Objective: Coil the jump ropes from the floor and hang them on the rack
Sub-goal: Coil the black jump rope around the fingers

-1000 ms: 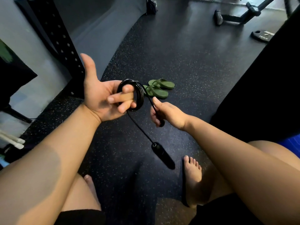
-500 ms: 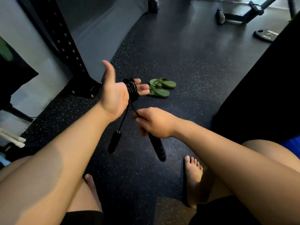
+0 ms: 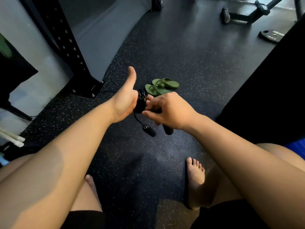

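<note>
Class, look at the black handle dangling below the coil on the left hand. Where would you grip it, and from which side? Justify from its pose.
Probably its barrel, from below and the left. The dangling handle hangs tilted on a short cord entering its upper end, and the right hand, gripping the other handle, crowds its right side.

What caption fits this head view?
With the rope coiled round the left hand, the right hand grips one handle; the other handle dangles.

Bare forearms [image 3: 74,154], bare feet [image 3: 195,176], black shorts [image 3: 85,219]
</note>
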The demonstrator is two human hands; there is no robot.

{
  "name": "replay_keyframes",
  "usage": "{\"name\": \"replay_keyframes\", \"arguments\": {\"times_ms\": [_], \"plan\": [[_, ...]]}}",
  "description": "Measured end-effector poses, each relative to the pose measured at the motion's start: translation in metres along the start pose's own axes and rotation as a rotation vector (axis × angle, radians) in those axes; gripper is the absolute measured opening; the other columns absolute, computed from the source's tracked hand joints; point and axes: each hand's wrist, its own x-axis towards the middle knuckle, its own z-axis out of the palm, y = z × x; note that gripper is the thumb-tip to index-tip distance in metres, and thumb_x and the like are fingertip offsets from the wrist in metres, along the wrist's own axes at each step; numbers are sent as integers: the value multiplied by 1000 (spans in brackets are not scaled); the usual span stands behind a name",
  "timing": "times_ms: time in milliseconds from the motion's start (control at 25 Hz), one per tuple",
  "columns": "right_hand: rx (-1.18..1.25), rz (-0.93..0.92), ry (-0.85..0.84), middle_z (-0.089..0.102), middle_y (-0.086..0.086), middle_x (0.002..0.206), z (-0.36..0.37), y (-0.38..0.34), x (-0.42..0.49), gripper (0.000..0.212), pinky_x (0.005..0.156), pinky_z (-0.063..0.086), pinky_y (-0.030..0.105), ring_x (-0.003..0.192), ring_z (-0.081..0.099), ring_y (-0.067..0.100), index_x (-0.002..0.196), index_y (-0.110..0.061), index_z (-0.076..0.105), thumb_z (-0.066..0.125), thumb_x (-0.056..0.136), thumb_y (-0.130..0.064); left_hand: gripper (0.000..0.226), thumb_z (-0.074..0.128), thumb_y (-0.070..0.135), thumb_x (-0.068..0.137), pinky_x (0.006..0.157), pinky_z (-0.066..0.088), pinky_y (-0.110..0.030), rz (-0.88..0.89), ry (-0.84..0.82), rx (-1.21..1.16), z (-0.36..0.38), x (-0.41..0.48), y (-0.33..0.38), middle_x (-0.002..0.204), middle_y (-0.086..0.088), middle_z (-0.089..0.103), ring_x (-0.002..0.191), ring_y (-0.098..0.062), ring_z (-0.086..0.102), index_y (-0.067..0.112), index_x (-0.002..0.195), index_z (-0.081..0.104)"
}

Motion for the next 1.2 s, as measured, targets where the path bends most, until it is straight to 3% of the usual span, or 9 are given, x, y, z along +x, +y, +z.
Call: {"name": "replay_keyframes", "arguments": {"times_ms": [120,200,360,560,640,760,880,1040,1200], "plan": [[24,38,-8,65,-14,62,-11,4,-3,18,57,53,34,58,64,6,78,-23,70,82,80,-36,129,-14,88,77,99,39,-41,-82,-71,137,10,-1,-3,91,-30,68,93,-35,70,-11,83,69],[79,64,-5,66,-10,63,-15,8,-6,30,54,50,30,57,61,6,80,-22,66,87,71,-41,124,-12,89,75,94,45,-39,-164,-135,146,12,-4,-3,88,-28,71,88,-34,72,-3,71,71],[215,223,-244,68,-5,65,-7,20,-9,49,57,47,25,55,58,3,114,-22,68,83,74,-46,128,-4,95,65,88,54,-39,-277,-236,198,10,-4,-3,75,-21,69,74,-34,70,-9,88,67],[409,273,-439,74,2,81,14,16,-15,31,57,52,30,58,64,14,108,-15,61,64,95,-42,125,-8,94,70,71,56,-31,-322,-280,242,4,-4,-6,59,-14,62,56,-29,63,-8,91,62],[272,231,-407,73,2,85,18,16,-17,31,56,51,27,56,63,6,104,-17,57,56,98,-47,117,-7,90,75,69,55,-32,-280,-211,260,8,-5,-6,56,-13,60,54,-29,61,-5,80,61],[166,226,-300,71,-6,86,20,19,-13,30,58,44,19,59,60,-6,104,-21,55,54,98,-51,102,4,86,83,70,53,-34,-163,61,249,20,-5,-11,52,-15,59,51,-30,62,3,53,54],[151,256,-267,70,-8,83,26,22,-10,37,56,41,17,59,58,-9,107,-19,55,55,96,-55,100,12,84,87,84,53,-39,-99,269,327,28,-2,-18,48,-15,59,48,-28,65,10,39,58],[75,238,-191,66,-6,83,34,27,-3,47,62,47,29,70,62,6,113,-16,55,52,95,-59,96,18,88,85,86,58,-43,-57,463,396,28,2,-21,47,-14,61,49,-28,69,9,62,68],[108,183,-177,70,-2,91,37,22,6,46,72,55,43,79,67,17,113,-22,53,48,93,-63,91,24,85,88,78,57,-39,-14,644,477,26,-9,-21,47,-12,64,45,-21,67,10,53,62]]}}
